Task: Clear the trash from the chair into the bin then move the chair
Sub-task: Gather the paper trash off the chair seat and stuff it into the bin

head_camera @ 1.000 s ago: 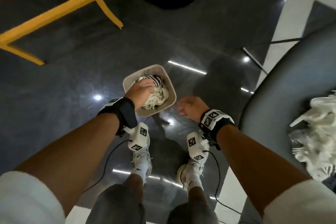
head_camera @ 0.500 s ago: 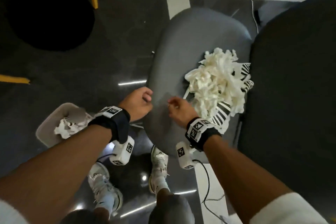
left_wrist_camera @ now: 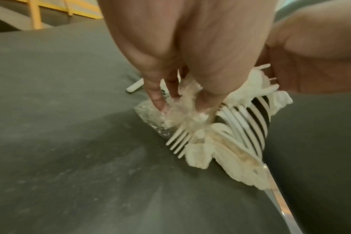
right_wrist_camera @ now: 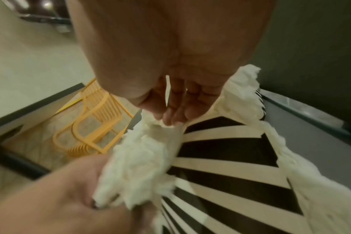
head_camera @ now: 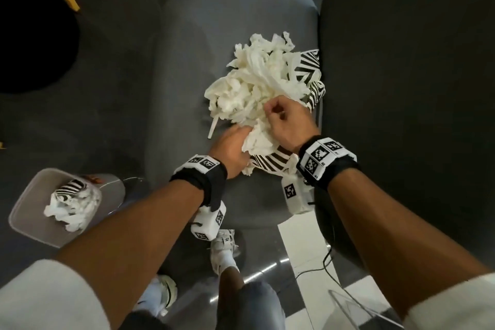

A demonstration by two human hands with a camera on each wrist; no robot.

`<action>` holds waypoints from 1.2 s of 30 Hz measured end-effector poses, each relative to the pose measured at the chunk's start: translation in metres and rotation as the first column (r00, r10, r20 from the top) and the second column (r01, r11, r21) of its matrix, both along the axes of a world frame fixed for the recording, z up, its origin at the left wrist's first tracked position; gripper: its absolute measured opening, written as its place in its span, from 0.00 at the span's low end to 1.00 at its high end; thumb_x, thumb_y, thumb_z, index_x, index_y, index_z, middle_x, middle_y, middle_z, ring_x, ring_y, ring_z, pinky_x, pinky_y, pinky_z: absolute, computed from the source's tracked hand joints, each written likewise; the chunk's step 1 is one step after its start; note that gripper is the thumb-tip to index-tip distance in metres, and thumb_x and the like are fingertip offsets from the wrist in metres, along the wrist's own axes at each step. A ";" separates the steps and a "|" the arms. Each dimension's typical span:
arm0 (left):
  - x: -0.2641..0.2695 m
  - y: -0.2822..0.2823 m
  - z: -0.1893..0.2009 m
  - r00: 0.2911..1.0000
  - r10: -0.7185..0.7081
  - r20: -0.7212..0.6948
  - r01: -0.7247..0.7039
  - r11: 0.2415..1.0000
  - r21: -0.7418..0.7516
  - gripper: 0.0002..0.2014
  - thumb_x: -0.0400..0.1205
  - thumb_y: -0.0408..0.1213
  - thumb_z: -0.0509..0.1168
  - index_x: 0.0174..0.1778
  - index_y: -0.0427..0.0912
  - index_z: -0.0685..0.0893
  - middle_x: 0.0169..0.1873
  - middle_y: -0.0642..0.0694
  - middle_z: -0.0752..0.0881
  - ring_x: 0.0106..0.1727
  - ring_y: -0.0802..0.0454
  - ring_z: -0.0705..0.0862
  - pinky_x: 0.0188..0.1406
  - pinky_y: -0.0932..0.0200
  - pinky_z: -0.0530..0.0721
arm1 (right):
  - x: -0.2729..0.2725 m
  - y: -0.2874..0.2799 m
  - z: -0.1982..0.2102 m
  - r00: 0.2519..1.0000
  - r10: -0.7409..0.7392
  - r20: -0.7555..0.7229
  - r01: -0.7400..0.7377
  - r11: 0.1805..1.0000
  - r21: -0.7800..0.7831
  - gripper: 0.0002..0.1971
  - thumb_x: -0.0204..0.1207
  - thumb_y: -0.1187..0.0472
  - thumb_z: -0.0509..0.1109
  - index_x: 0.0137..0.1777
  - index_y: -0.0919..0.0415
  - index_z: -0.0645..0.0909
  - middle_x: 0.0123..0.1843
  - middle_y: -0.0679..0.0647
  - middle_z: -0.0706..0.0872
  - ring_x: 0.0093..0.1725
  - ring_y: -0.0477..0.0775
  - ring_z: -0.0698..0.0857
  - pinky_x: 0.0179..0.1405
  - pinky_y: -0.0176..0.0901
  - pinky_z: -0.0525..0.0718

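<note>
A person leaned over a grey chair (head_camera: 187, 67) whose seat held a pile of crumpled white tissue (head_camera: 254, 83), striped paper and plastic forks. The left hand (head_camera: 230, 150) gripped the near edge of the pile, its fingers curled into tissue. The right hand (head_camera: 286, 120) pinched tissue on top. A bin (head_camera: 24, 211) holding trash stood on the floor, near left.
</note>
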State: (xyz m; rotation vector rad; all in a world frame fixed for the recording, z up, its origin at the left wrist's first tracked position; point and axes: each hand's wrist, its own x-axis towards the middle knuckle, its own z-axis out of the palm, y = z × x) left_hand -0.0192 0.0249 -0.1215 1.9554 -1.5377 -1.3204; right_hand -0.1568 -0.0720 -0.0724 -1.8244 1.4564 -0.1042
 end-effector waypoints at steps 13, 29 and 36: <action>0.081 0.027 0.030 0.841 0.539 -0.053 -0.538 0.843 0.024 0.09 0.77 0.33 0.62 0.46 0.42 0.88 0.40 0.46 0.89 0.44 0.44 0.86 0.42 0.58 0.79 | 0.029 0.020 0.002 0.836 0.470 -0.283 -0.466 0.881 0.085 0.33 0.73 0.39 0.70 0.76 0.50 0.70 0.75 0.51 0.70 0.66 0.58 0.82 0.66 0.55 0.83; 0.135 0.083 0.025 0.746 0.661 -0.079 -0.644 0.746 0.168 0.16 0.76 0.29 0.64 0.57 0.45 0.88 0.50 0.51 0.89 0.53 0.52 0.86 0.53 0.61 0.81 | 0.094 0.037 0.009 0.834 0.457 -0.310 -0.365 0.877 0.313 0.25 0.71 0.44 0.69 0.67 0.53 0.74 0.53 0.52 0.85 0.53 0.59 0.85 0.52 0.47 0.83; 0.156 0.089 0.001 0.565 0.805 -0.179 -0.758 0.593 0.272 0.16 0.64 0.47 0.69 0.46 0.51 0.91 0.43 0.51 0.94 0.47 0.47 0.93 0.52 0.39 0.91 | 0.117 0.040 0.021 0.615 0.641 -0.459 -0.616 0.754 0.230 0.40 0.75 0.40 0.65 0.85 0.37 0.51 0.64 0.57 0.86 0.64 0.64 0.85 0.63 0.58 0.85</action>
